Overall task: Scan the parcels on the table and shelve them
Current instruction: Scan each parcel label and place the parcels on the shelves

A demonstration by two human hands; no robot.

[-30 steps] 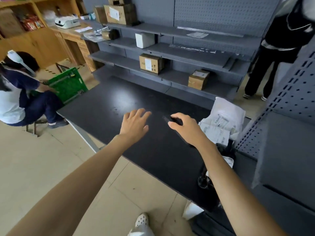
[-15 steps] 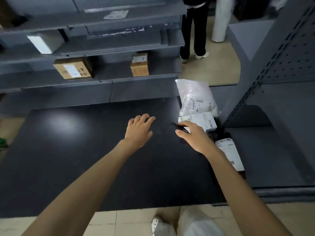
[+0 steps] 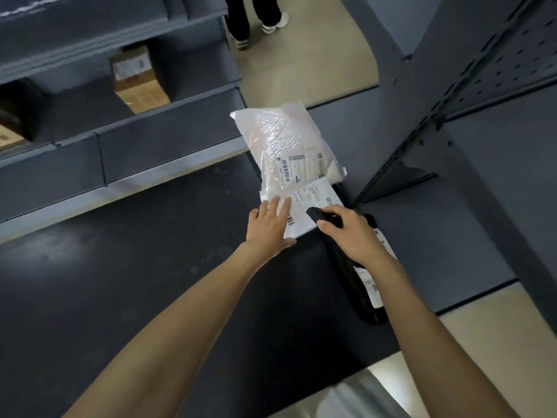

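At the far right end of the black table (image 3: 120, 297) lie three parcels. A white bubble mailer (image 3: 283, 143) lies farthest from me. In front of it sits a small white parcel (image 3: 313, 200) with a barcode label. A black bag parcel (image 3: 361, 294) with a white label lies at the table's right edge, partly under my right arm. My left hand (image 3: 268, 227) rests with straight fingers on the small white parcel's near left corner. My right hand (image 3: 349, 233) grips a black handheld scanner (image 3: 316, 214), its tip over the same parcel's label.
Grey metal shelving (image 3: 150, 128) runs behind the table and holds a brown cardboard box (image 3: 138, 82). A perforated grey shelf unit (image 3: 482, 86) stands on the right. A person's legs and shoes (image 3: 256, 22) stand on the beige floor beyond the table.
My view has turned right and down toward the parcels. Both hands moved forward: the left one now lies on the small white parcel and the scanner is over its label.
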